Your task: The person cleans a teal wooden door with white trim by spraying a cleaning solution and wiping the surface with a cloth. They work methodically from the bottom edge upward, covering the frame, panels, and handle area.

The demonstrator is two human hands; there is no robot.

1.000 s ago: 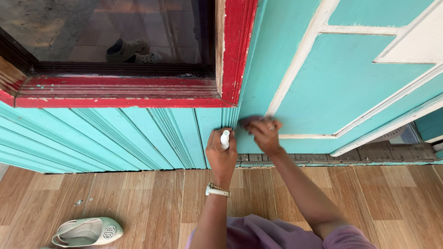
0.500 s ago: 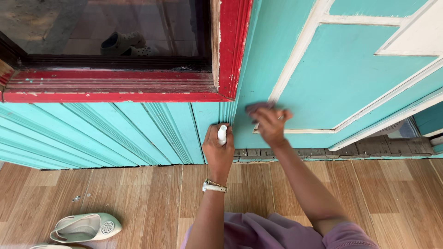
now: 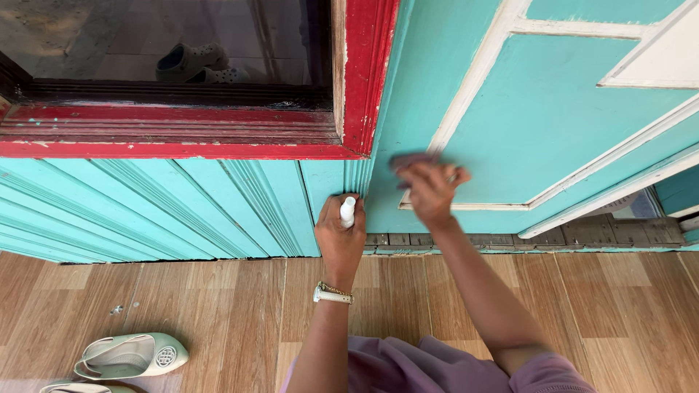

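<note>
Your left hand point(image 3: 341, 236) is closing round a small white bottle point(image 3: 348, 212), holding it upright against the turquoise wall point(image 3: 182, 207) just left of the door's edge, so it is staying close to the spot being rubbed. Your right hand point(image 3: 429, 191) is gripping a mauve cloth point(image 3: 409, 160), pressing it flat on the door point(image 3: 539, 124) beside its cream trim point(image 3: 466, 87). A pale green shoe point(image 3: 131, 356) is lying on the wood floor point(image 3: 218, 313), well apart.

Matt painted wooden door point(image 3: 539, 124), soft cloth point(image 3: 409, 161), wood-grain floor point(image 3: 218, 306)
</note>
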